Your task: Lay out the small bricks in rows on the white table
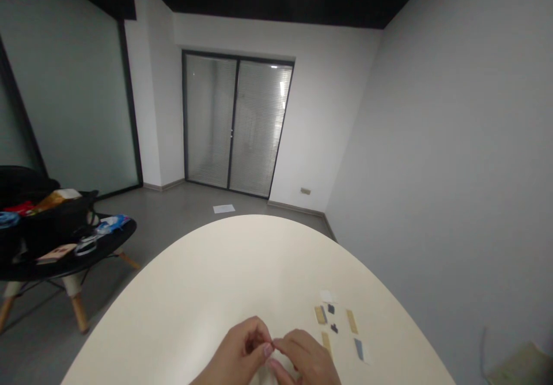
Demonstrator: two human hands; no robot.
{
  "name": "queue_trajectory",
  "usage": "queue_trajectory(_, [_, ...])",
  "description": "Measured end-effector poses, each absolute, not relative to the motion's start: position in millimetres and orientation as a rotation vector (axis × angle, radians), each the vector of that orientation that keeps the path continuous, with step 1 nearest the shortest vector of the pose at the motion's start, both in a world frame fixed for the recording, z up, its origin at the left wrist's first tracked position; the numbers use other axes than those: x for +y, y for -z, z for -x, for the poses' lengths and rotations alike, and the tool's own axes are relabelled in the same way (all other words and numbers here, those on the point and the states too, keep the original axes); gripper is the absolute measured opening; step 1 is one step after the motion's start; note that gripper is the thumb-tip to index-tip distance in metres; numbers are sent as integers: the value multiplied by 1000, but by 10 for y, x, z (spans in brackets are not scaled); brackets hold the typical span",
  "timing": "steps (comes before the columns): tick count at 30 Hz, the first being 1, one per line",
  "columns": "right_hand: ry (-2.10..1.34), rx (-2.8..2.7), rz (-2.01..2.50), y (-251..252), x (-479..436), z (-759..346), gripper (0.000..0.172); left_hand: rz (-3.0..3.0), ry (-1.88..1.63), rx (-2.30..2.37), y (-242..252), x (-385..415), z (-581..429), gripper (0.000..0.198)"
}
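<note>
Close to the near edge of the round cream table [242, 258], my left hand [246, 347] and my right hand [305, 353] meet with their fingertips pinched together. Whatever lies between the fingers is too small or hidden to make out. Just right of my right hand, several small flat pieces rest on the table: a tan piece [320, 314] beside a grey one, another tan strip [352, 321], a blue-grey piece [359, 348], and two dark little pieces [331, 309]. One more tan strip [326, 342] is partly covered by my right hand. A white piece [326, 296] lies behind them.
At the left stands a black chair [103, 238] with wooden legs, bearing a black bag [56, 221] and several loose items. A white sheet [223, 208] lies on the floor beyond the table. Walls and a glazed door [233, 125] close off the room.
</note>
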State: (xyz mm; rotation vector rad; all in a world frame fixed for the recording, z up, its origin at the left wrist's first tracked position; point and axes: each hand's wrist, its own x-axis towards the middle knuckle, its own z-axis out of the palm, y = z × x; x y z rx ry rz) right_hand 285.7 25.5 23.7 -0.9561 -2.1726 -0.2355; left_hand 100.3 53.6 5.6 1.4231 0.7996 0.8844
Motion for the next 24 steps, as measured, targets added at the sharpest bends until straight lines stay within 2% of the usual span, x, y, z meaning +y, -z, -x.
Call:
queue_trajectory(5, [182, -2223, 960, -89, 269, -2891, 21, -1331, -894, 711, -11, 536, -1017, 53])
queue_trajectory(13, [95, -2145, 993, 90, 300, -2877, 34, -1340, -941, 663, -63, 552, -991, 53])
queue_trajectory(24, [174, -2188, 872, -133, 253, -2875, 14, -1225, -924, 709, 5, 549, -996, 61])
